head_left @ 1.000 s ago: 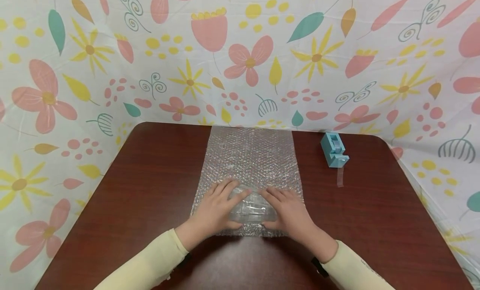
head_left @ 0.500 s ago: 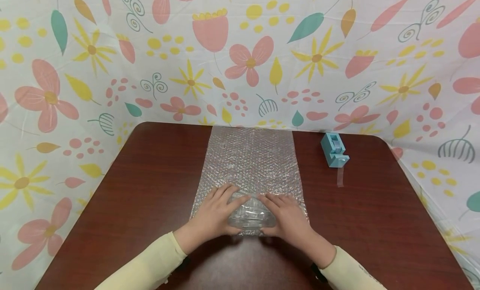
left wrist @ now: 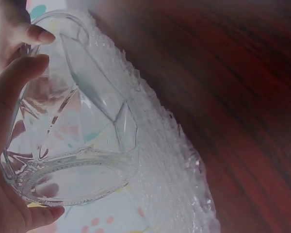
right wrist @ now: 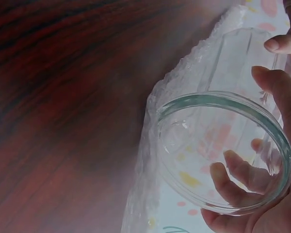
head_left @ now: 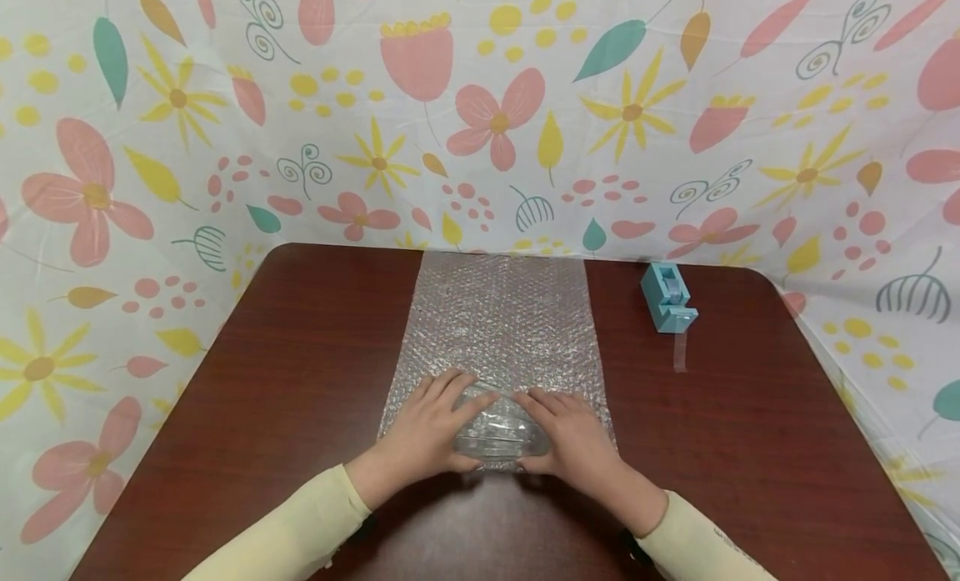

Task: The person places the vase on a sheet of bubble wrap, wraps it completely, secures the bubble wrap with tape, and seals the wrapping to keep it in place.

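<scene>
Here's the clear glass [head_left: 501, 435], lying on its side at the near edge of the bubble wrap [head_left: 502, 323], and the left hand [head_left: 426, 431] grips the base end, thumb and fingers curled round it, while the right hand [head_left: 583, 438] clasps the rim end! The wrap runs to the far edge of the brown table [head_left: 300, 356], and towards the far right corner sits a blue tape dispenser [head_left: 664, 298], a strip of tape [head_left: 680, 353] trailing from its front

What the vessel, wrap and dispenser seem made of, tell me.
Vessel: probably glass, clear and glossy; its thick rim looks greenish.
Wrap: likely plastic film, see-through and shiny, with a bumpy, bubbled surface.
Dispenser: perhaps plastic, judging by its even light blue colour; painted metal can't be ruled out.
</scene>
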Tool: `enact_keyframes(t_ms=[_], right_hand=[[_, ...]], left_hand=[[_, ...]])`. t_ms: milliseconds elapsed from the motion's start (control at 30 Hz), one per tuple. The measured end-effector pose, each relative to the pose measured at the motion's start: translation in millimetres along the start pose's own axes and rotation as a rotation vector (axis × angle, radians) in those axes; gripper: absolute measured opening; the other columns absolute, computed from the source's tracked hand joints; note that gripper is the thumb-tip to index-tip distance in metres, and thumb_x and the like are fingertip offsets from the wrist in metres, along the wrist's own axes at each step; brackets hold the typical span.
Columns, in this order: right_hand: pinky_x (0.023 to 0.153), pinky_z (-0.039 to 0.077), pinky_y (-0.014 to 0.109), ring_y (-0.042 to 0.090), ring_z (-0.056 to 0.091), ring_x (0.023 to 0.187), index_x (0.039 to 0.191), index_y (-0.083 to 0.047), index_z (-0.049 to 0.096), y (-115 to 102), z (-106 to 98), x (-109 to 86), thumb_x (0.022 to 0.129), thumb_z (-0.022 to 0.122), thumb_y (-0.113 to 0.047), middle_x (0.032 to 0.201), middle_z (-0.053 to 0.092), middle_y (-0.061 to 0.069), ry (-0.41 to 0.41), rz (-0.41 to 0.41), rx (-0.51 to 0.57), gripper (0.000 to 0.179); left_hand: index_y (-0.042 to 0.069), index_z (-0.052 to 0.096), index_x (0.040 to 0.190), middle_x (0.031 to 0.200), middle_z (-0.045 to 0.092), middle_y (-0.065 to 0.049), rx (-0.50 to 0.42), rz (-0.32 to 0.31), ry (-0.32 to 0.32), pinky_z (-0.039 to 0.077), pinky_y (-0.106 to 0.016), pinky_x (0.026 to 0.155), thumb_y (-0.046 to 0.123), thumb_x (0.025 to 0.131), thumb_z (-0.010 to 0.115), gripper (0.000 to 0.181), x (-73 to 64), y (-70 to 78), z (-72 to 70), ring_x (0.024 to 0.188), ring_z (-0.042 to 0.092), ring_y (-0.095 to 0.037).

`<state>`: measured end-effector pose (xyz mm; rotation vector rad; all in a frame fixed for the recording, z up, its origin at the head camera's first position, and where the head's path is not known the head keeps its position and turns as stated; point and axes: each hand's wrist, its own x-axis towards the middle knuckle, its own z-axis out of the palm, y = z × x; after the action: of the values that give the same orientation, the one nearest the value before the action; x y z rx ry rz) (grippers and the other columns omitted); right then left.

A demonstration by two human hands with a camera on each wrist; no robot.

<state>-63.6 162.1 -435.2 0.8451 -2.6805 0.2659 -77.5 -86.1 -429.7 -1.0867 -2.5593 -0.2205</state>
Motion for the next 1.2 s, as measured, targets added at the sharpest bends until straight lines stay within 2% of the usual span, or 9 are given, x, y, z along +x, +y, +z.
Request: enact_keyframes(t_ms=[133, 300, 433, 600, 667, 767, 900, 1000, 1200], right_hand=[[0.088, 0.057, 0.045, 0.027, 0.072, 0.105, 0.131, -0.012, 0.067, 0, 0, 0.4, 0.058, 0.096, -0.043, 0.121, 0.074, 0.011, -0.012, 0.008, 0.006, 0.084], [0.09, 0.057, 0.049, 0.03, 0.073, 0.106, 0.133, -0.011, 0.066, 1, -2, 3.6, 0.06, 0.095, -0.041, 0.123, 0.074, 0.014, -0.066, 0.022, 0.06, 0.084], [0.088, 0.059, 0.047, 0.03, 0.074, 0.103, 0.132, -0.009, 0.067, 3, -5, 8.6, 0.061, 0.095, -0.038, 0.119, 0.075, 0.014, -0.088, 0.004, 0.087, 0.082], [0.087, 0.06, 0.046, 0.03, 0.075, 0.1, 0.132, -0.009, 0.067, 5, -8, 11.8, 0.061, 0.095, -0.037, 0.117, 0.076, 0.015, -0.11, -0.002, 0.089, 0.081], [0.088, 0.06, 0.047, 0.031, 0.075, 0.101, 0.133, -0.009, 0.067, 5, -8, 12.1, 0.062, 0.095, -0.037, 0.118, 0.075, 0.016, -0.128, 0.008, 0.089, 0.082], [0.088, 0.06, 0.049, 0.032, 0.075, 0.1, 0.135, -0.009, 0.066, 5, -9, 12.1, 0.063, 0.094, -0.039, 0.119, 0.075, 0.017, -0.154, 0.019, 0.085, 0.083], [0.085, 0.061, 0.048, 0.031, 0.075, 0.098, 0.135, -0.009, 0.066, 6, -12, 14.5, 0.064, 0.094, -0.038, 0.12, 0.075, 0.016, -0.177, 0.009, 0.102, 0.082], [0.086, 0.061, 0.047, 0.029, 0.075, 0.1, 0.136, -0.007, 0.065, 8, -14, 18.2, 0.066, 0.094, -0.035, 0.122, 0.075, 0.015, -0.204, 0.011, 0.133, 0.08], [0.089, 0.061, 0.044, 0.03, 0.075, 0.104, 0.137, -0.006, 0.064, 11, -16, 23.3, 0.069, 0.094, -0.036, 0.125, 0.074, 0.015, -0.243, 0.013, 0.151, 0.081]], left_hand=[[0.023, 0.054, 0.144, 0.141, 0.056, -0.013, 0.048, 0.007, -0.014, 0.056, -0.056, 0.099, 0.064, 0.065, 0.087, 0.095, -2.1, 1.6, 1.1, 0.132, 0.057, -0.035], [0.023, 0.051, 0.146, 0.145, 0.054, -0.012, 0.201, 0.06, 0.01, 0.052, -0.056, 0.105, 0.067, 0.071, 0.081, 0.091, -10.3, 7.8, 4.1, 0.136, 0.053, -0.033], [0.028, 0.047, 0.15, 0.152, 0.05, -0.011, 0.304, 0.132, -0.007, 0.048, -0.058, 0.109, 0.07, 0.068, 0.081, 0.098, -17.1, 14.7, 5.5, 0.142, 0.048, -0.034], [0.036, 0.035, 0.156, 0.16, 0.041, -0.01, 0.393, 0.159, -0.082, 0.043, -0.059, 0.114, 0.076, 0.061, 0.081, 0.113, -21.2, 18.5, 5.9, 0.148, 0.039, -0.035], [0.036, 0.029, 0.159, 0.162, 0.038, -0.009, 0.426, 0.169, -0.085, 0.042, -0.06, 0.115, 0.076, 0.061, 0.081, 0.118, -22.6, 18.3, 6.9, 0.15, 0.037, -0.034], [0.033, 0.018, 0.164, 0.163, 0.037, -0.008, 0.461, 0.184, -0.054, 0.041, -0.06, 0.115, 0.076, 0.06, 0.081, 0.129, -25.0, 17.7, 10.2, 0.15, 0.036, -0.034], [0.028, 0.01, 0.166, 0.16, 0.04, -0.008, 0.478, 0.18, 0.028, 0.043, -0.059, 0.113, 0.069, 0.057, 0.085, 0.139, -25.6, 18.1, 16.4, 0.148, 0.039, -0.033], [0.025, 0.008, 0.166, 0.159, 0.041, -0.009, 0.477, 0.168, 0.067, 0.044, -0.059, 0.112, 0.063, 0.055, 0.088, 0.142, -24.8, 18.2, 20.8, 0.147, 0.04, -0.032], [0.023, 0.01, 0.166, 0.16, 0.04, -0.011, 0.479, 0.174, 0.093, 0.046, -0.06, 0.109, 0.059, 0.058, 0.089, 0.139, -22.0, 15.1, 24.3, 0.147, 0.04, -0.033]])
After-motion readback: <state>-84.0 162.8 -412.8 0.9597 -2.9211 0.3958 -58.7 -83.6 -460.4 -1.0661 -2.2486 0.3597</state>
